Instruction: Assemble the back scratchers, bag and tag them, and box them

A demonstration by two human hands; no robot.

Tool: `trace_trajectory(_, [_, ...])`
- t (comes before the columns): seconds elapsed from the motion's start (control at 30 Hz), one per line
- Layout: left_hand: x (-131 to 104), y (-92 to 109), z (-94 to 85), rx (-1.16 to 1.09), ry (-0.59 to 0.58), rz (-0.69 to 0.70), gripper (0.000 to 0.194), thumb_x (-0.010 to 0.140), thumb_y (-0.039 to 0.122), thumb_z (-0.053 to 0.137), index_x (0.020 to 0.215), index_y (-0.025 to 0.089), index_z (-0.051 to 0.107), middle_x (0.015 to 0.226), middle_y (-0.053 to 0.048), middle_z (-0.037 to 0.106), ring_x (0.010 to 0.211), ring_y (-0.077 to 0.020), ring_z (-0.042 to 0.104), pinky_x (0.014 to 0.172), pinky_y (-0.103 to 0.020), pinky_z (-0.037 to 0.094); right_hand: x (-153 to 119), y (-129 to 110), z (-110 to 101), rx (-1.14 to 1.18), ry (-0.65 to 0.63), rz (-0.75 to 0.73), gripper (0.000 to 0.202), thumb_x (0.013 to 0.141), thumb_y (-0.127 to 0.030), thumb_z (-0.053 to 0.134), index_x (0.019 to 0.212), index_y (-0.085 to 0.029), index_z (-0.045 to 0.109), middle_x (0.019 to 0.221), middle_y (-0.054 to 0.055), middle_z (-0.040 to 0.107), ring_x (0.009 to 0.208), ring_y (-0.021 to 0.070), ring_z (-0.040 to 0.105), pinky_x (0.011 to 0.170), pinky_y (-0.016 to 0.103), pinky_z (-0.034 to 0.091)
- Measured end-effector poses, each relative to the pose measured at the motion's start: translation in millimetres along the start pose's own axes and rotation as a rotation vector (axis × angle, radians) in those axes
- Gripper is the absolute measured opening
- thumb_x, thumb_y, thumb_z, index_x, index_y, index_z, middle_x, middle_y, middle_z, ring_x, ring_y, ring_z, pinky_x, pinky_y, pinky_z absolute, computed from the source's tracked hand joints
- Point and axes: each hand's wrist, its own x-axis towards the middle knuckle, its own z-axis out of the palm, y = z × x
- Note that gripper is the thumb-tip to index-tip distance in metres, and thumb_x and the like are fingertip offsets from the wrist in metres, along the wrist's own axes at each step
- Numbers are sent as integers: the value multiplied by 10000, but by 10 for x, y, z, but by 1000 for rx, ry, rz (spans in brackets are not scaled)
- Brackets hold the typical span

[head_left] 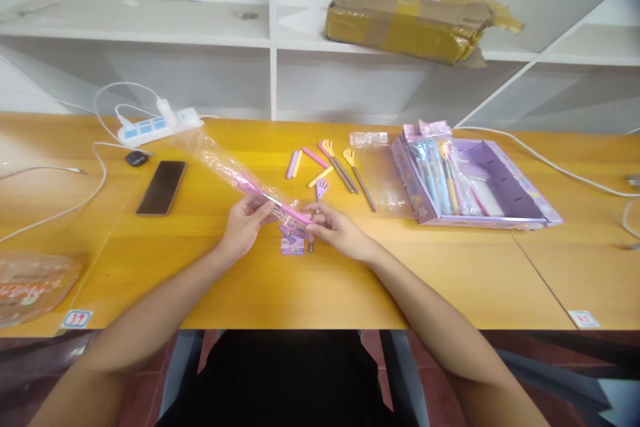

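Tray [500, 221] with bagged scratchers [434, 180]; pink scratcher [295, 215] in clear sleeve [220, 163]

Back scratcher [294, 213] spans left hand [246, 223] to right hand [340, 230], above table [240, 303]; plastic sleeve [220, 161] runs beyond left hand toward power strip [150, 131]. Small cards [293, 246] on table, between hands. One loose scratcher [323, 188] lies partly beneath right hand. Beyond hands: handle grips [292, 164]; to their right, unbagged scratchers [364, 184]. Flat plastic bag [385, 177] beyond right hand, beside display box [520, 218], farther right; bagged scratchers [440, 190] in box's left part. Left of left hand: smartphone [161, 188]. Beyond all, carton [370, 17] on shelf [300, 30].
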Motion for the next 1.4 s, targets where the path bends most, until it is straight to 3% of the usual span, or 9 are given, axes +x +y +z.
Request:
trace_trajectory(0.17, [-43, -38, 7, 77, -70, -12, 376, 753, 379, 955, 949, 157, 724, 930, -27, 765, 867, -176, 733, 799, -327, 651, -3, 47, 37, 55, -18, 14, 522, 961, -488, 766, 1340, -231, 515, 872, -7, 724, 779, 171, 719, 731, 323, 609])
trace_trajectory(0.33, [21, 33, -12, -31, 12, -10, 400, 743, 354, 964, 971, 179, 685, 928, 2, 742, 838, -146, 724, 713, -261, 624, -5, 22, -13, 91, 1, -34, 507, 945, -422, 798, 1358, -262, 552, 1013, 7, 709, 829, 143, 710, 698, 265, 609])
trace_trajectory(0.47, [57, 68, -25, -83, 10, -24, 382, 748, 333, 962, 957, 180, 681, 921, 9, 739, 803, -130, 718, 709, -258, 628, 0, 34, -30, 119, -14, -80, 397, 974, -435, 763, 1286, -254, 596, 974, -1, 722, 760, 132, 700, 727, 302, 634])
trace_trajectory(0.6, [-75, 16, 45, -61, -124, -105, 357, 785, 350, 940, 978, 173, 697, 935, -12, 759, 801, -157, 745, 727, -299, 649, 12, 104, 10, 55, 66, -112, 409, 919, -472, 822, 1178, -250, 597, 865, -19, 717, 695, 155, 684, 670, 324, 617])
trace_trajectory(0.77, [-282, -54, 135, 24, -322, -208, 342, 865, 427, 873, 986, 157, 702, 897, -56, 781, 772, -192, 768, 715, -319, 648, 11, 129, 42, -290, 166, -235, 539, 794, -521, 926, 1157, -250, 634, 816, -30, 634, 716, 154, 612, 667, 286, 528])
trace_trajectory(0.93, [-242, 13, 97, 28, -329, -227, 313, 876, 415, 865, 935, 147, 714, 864, -60, 783, 776, -185, 765, 727, -294, 641, 1, 57, 28, -479, 139, -402, 630, 817, -588, 878, 1301, -264, 636, 1212, 99, 622, 1067, 258, 647, 920, 409, 576])
trace_trajectory(1.03, [-198, 65, 85, -50, -294, -252, 290, 860, 382, 880, 931, 154, 714, 850, -48, 783, 758, -177, 758, 693, -277, 633, -13, 8, 17, -484, 95, -482, 720, 763, -629, 893, 1334, -279, 628, 1294, 116, 580, 1212, 307, 601, 1050, 490, 544])
trace_trajectory(1.3, [-119, 98, 47, -91, -230, -318, 279, 840, 385, 879, 846, 137, 753, 797, -72, 783, 734, -193, 754, 688, -309, 655, -36, -37, 26, -541, 90, -596, 598, 780, -527, 921, 1277, -290, 687, 1239, 107, 575, 1177, 294, 609, 1056, 496, 554])
trace_trajectory(1.4, [-99, 84, 26, -66, -253, -346, 275, 855, 389, 859, 859, 134, 754, 809, -95, 797, 729, -210, 768, 699, -330, 661, -44, 2, 31, -604, 159, -587, 239, 956, -386, 788, 1170, -288, 745, 1219, 107, 582, 1130, 268, 632, 1011, 471, 575])
